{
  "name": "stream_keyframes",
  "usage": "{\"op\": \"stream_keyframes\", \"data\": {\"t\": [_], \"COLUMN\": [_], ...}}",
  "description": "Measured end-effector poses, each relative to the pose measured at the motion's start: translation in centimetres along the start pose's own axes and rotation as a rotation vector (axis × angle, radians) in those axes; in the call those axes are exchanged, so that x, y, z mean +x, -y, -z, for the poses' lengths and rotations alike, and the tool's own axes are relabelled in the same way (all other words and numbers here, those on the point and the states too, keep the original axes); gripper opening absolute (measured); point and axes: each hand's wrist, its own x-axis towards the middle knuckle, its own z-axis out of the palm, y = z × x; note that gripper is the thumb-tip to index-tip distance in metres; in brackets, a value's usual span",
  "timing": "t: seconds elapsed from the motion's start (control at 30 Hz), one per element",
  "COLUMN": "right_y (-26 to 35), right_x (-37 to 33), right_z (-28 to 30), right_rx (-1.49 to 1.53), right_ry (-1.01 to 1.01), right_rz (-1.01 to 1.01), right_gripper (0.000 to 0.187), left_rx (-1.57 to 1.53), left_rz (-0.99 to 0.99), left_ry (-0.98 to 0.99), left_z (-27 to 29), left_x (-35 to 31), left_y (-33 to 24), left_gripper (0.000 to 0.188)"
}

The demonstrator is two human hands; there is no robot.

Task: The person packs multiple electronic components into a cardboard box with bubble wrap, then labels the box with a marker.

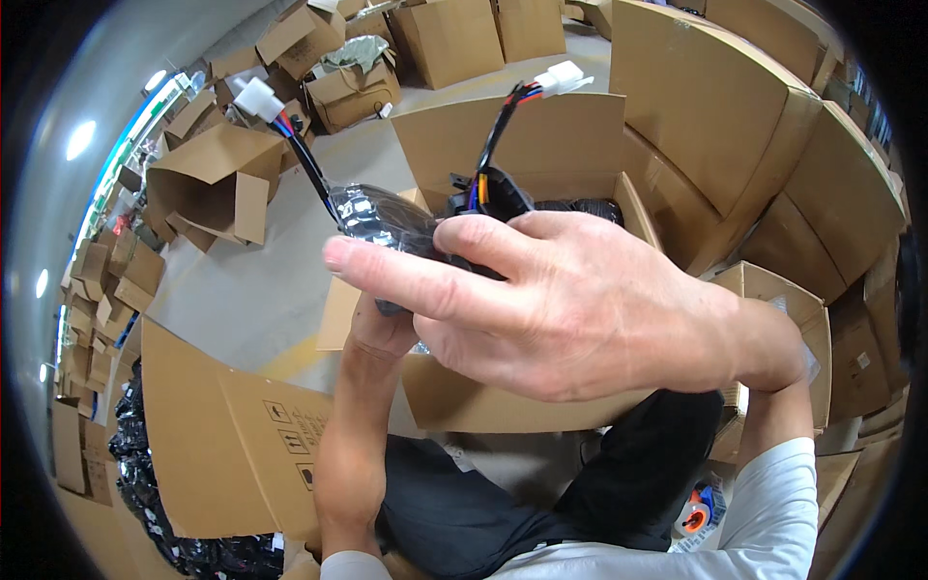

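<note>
A black cable bundle (382, 215) in shiny plastic wrap is held up before me. A dark cable on its left rises to a white connector plug (259, 100), with red and blue wires below the plug. Another cable with coloured wires stands up on the right and ends in a second white plug (563, 79). My right hand (565, 309) reaches across from the right and grips the bundle, one finger stretched out to the left. Below the bundle, my left hand (382, 327) supports it; most of its fingers are hidden behind my right hand.
An open cardboard box (512, 401) stands before my knees, with black wrapped items (592, 207) inside. Left of me, a carton flap (227, 435) sticks up beside black plastic-wrapped goods (140, 454). Large cartons (706, 106) rise at the right; a smaller open box (788, 290) stands near my right elbow.
</note>
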Motion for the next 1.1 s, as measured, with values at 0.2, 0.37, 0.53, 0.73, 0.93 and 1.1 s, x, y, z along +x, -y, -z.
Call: {"op": "stream_keyframes", "data": {"t": [0.2, 0.37, 0.53, 0.73, 0.93, 1.1], "right_y": [-0.9, -2.3, -2.8, -2.0, -2.2, -1.8], "right_x": [-0.3, -0.5, -0.9, -0.8, -1.5, -2.7], "right_z": [-2.3, -5.0, -8.5, -9.4, -11.5, -13.3], "right_rx": [0.121, 0.239, 0.290, 0.146, -0.053, 0.237], "right_ry": [0.216, -0.063, -0.329, -0.288, -0.161, 0.010], "right_rz": [-0.076, -0.050, -0.212, -0.255, -0.160, -0.297], "right_gripper": [0.014, 0.026, 0.032, 0.024, 0.017, 0.038], "left_rx": [-0.247, -0.184, -0.043, 0.096, 0.238, 0.386], "left_rz": [-0.037, -0.028, -0.046, -0.162, -0.115, -0.096], "left_ry": [0.136, -0.137, 0.052, -0.111, -0.238, -0.360], "left_z": [0.7, 2.1, 0.5, -0.2, 1.6, 3.2], "left_x": [-0.2, -1.9, -1.6, -1.8, -2.3, -1.8], "left_y": [1.7, 1.5, 1.0, 1.3, 2.1, 2.5], "left_gripper": [0.052, 0.064, 0.127, 0.129, 0.083, 0.051]}}
